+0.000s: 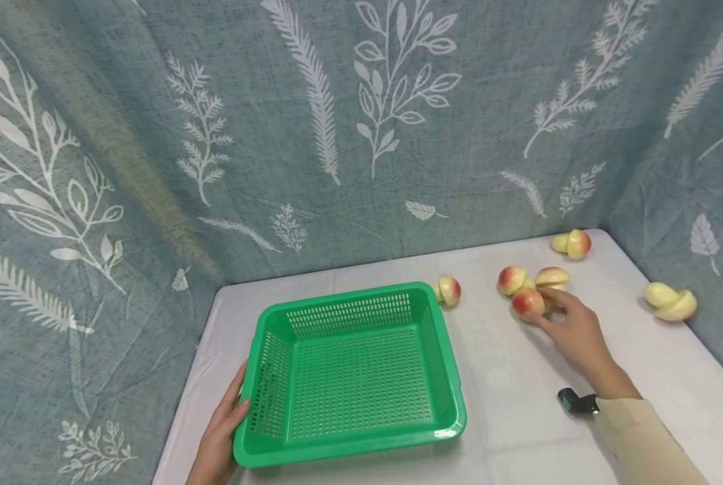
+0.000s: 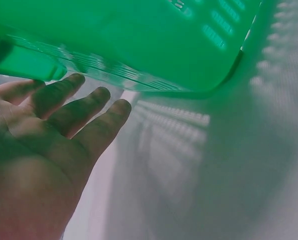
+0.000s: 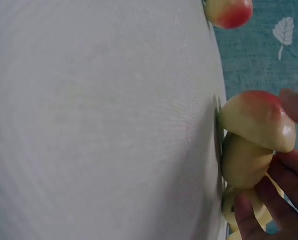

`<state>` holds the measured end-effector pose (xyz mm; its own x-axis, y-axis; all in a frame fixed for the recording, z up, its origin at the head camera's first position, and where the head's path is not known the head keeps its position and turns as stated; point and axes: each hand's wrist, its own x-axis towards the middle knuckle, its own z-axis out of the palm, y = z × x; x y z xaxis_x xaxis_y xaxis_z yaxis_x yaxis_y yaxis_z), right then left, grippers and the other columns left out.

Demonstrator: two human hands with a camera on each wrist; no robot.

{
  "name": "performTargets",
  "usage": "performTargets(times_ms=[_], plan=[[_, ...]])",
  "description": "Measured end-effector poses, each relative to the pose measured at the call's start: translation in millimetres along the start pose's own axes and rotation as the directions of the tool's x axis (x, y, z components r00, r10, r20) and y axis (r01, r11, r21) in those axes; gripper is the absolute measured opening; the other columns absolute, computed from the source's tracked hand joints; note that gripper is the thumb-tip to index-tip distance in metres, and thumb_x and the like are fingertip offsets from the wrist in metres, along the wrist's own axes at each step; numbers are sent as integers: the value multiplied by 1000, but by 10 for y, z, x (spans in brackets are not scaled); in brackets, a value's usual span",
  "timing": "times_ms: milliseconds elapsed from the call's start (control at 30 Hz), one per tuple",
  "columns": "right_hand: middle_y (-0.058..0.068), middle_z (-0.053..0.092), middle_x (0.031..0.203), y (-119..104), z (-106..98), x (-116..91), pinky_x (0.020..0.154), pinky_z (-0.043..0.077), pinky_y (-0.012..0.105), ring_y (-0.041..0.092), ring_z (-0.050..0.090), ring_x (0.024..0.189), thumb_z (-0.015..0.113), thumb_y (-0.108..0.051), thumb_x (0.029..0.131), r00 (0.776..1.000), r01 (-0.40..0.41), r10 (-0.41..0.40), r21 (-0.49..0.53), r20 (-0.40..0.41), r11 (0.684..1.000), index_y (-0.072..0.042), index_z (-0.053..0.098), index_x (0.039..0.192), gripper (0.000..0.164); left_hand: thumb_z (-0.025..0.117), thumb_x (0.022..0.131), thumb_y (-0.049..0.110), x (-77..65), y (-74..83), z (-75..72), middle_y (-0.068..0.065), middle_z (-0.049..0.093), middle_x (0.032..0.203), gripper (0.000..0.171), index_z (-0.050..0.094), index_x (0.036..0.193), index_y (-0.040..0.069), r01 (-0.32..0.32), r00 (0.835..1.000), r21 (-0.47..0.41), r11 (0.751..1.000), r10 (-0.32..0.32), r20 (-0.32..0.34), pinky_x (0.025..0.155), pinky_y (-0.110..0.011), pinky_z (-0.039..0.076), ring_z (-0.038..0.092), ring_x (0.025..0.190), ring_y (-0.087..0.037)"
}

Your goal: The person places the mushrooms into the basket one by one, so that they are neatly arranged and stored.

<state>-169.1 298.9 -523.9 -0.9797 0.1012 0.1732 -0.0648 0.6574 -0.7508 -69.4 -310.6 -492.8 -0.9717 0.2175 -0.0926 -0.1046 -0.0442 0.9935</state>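
Observation:
A green plastic basket point(image 1: 358, 441) with slotted walls sits on the white table. At its left side my left hand point(image 1: 219, 428) touches the outer wall and rim. In the left wrist view, that hand's fingers point(image 2: 96, 107) reach fairly straight under the rim. My right hand point(image 1: 573, 330) holds a toy mushroom point(image 1: 528, 303) with a red and yellow cap, right of the basket. The right wrist view has the thumb against its cap point(image 3: 256, 117) and fingers near the stem. Two more mushrooms, one left point(image 1: 511, 279) and one behind point(image 1: 552, 275), lie close by.
One mushroom point(image 1: 449, 290) lies by the basket's back right corner. Another mushroom point(image 1: 573, 244) is near the table's back edge, and a pale yellow one point(image 1: 670, 302) at the right edge. A patterned blue-green cloth point(image 1: 349, 222) hangs around the white table point(image 1: 507, 417).

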Motion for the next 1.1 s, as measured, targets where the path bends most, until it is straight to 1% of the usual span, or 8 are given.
performTargets(times_ms=[267,500,767,800,867,1000,1033,1100], plan=[[32,62,141,-1,-6,20,101,48,68,51,60,122,83,-21,99,1000,-6,7,-32,18,999,5,63,141,53,31,121,25,-11,-17,-1,-23,-8,178,65,-3,176,15,-9,1000,-16,1000,10,10,112,-22,42,40,145,8],[32,61,141,-6,-10,32,101,53,64,55,56,132,84,-14,97,1000,-15,15,-13,24,1000,7,63,139,51,33,121,26,-23,-40,15,-23,-5,178,66,-1,176,16,4,1000,-15,1000,-4,-17,111,-22,44,42,143,8],[30,63,136,-7,-31,15,98,55,58,51,60,129,86,-12,95,1000,10,-10,-4,-14,1000,7,64,136,50,35,121,27,-17,-26,33,-21,-2,179,66,1,176,16,27,998,-10,1000,-27,-50,111,-21,44,43,142,9],[29,64,135,-16,-40,13,97,54,55,51,60,128,87,-11,95,1000,19,-19,2,-25,1000,7,65,135,49,36,121,27,-14,-24,35,-20,-1,180,66,2,177,16,29,998,-11,1000,-30,-53,111,-21,44,43,143,8],[28,65,134,-42,-57,15,96,56,45,51,60,128,87,-8,93,998,49,-48,17,-50,999,7,66,133,48,36,120,27,-11,-22,38,-19,2,180,66,3,177,17,35,997,-14,999,-36,-64,111,-22,44,44,143,7],[26,66,136,-137,-92,4,94,54,19,45,61,128,88,-7,92,994,90,-85,67,-74,994,5,68,134,48,37,120,28,-22,-31,44,-13,9,180,66,5,177,20,49,995,-13,999,-50,-82,109,-24,47,48,142,3],[24,66,137,-162,-97,0,94,52,14,42,61,127,89,-7,92,993,99,-93,80,-79,992,5,68,134,48,37,120,28,-25,-35,44,-12,10,180,66,4,177,22,49,996,-19,999,-50,-78,109,-24,48,48,142,2],[22,66,138,-224,-108,-12,93,49,9,22,61,127,89,-7,92,990,120,-110,110,-92,987,3,69,135,48,36,121,28,-26,-41,44,-9,11,180,65,3,177,25,43,997,-32,999,-45,-63,110,-25,48,48,143,0]])
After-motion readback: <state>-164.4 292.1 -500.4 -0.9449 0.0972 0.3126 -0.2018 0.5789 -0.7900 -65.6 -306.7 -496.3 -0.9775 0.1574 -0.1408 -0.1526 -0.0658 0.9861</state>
